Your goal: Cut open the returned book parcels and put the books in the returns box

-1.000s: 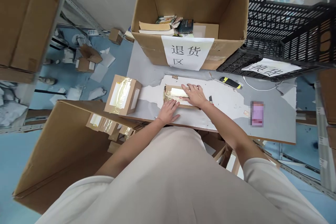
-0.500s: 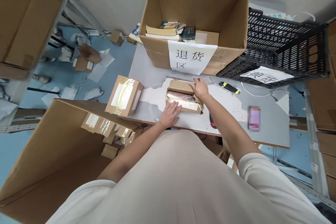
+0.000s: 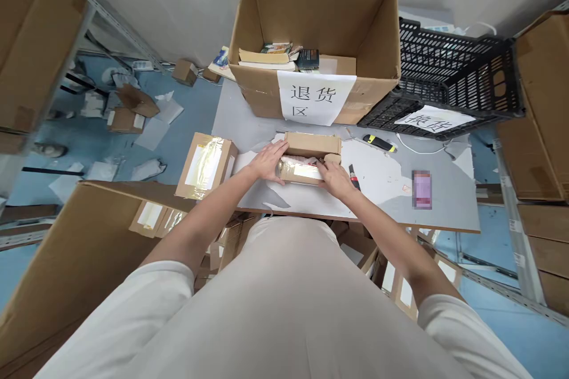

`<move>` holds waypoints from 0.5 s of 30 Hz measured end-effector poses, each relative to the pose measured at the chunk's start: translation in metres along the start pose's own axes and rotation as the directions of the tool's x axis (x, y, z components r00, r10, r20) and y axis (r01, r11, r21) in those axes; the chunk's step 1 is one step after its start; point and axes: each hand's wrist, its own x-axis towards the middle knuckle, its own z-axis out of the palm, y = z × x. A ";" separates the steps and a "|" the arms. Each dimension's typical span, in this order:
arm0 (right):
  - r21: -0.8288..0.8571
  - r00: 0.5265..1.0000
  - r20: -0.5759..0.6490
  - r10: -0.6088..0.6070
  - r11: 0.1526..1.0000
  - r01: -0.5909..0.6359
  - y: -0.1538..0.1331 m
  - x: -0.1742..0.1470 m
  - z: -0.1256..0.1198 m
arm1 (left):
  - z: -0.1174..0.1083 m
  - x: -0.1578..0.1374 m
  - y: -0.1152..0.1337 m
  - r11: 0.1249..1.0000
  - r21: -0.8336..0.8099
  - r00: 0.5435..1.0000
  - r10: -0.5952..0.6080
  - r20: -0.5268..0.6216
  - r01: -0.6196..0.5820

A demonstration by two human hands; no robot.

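A small cardboard box lies on the table with its top flap raised at the back. Inside it shows a wrapped, pinkish-white item, partly covered. My left hand grips the left end of the box, thumb at the front and fingers toward the back. At the front right, my right hand holds the front edge of the box, its fingertips bent over into the opening. A red and black cutter lies just right of my right hand.
A taped carton stands on the table's left. Behind sit a big open carton holding books and a black crate. To the right lie a yellow and black cutter and a blurred pink object. A large open box is at lower left.
My left hand has moved from the box's front to its left end. My right hand has come from the back right corner to the front right edge. The back flap stands more open.
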 end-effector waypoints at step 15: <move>0.437 0.912 -0.308 0.272 0.892 -0.118 -0.014 -0.055 0.070 | 0.011 -0.001 0.001 0.998 -0.049 0.999 -0.034 -0.031 0.033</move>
